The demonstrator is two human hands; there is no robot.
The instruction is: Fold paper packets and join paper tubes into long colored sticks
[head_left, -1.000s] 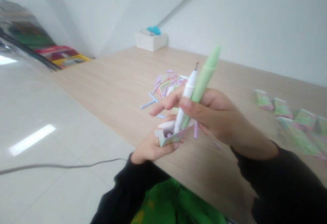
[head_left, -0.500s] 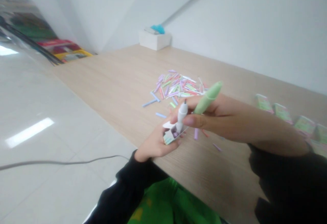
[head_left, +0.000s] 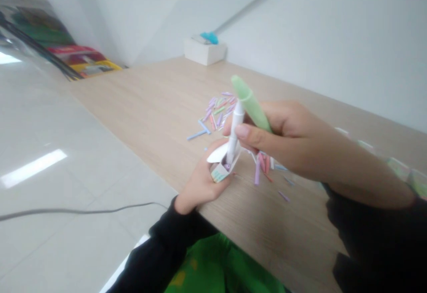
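Observation:
My left hand (head_left: 203, 177) is wrapped round a small open carton (head_left: 218, 173), tilted up with a white flap raised. Inside it, the end of a purple piece shows. My right hand (head_left: 283, 132) pinches a white pen (head_left: 236, 126) between thumb and fingers, its lower end down in the carton mouth. A light green pen-shaped piece (head_left: 252, 106) is also in that hand, slanting up to the left, with its wide end close to the white pen's top. Whether those two touch, I cannot tell. Behind the hands lies a pile of slim pastel pieces (head_left: 220, 110) on the table.
On the wooden table (head_left: 143, 101), several green and pink packs (head_left: 398, 168) stand at the right, partly behind my forearm. A white box (head_left: 203, 52) with something blue on top stands at the back by the wall. A cable (head_left: 83, 211) runs across the floor at left.
My right hand has turned, so the green piece now leans up-left instead of up-right, beside the white pen's top. The pen's dark tip, visible before, no longer shows. The left hand has barely moved.

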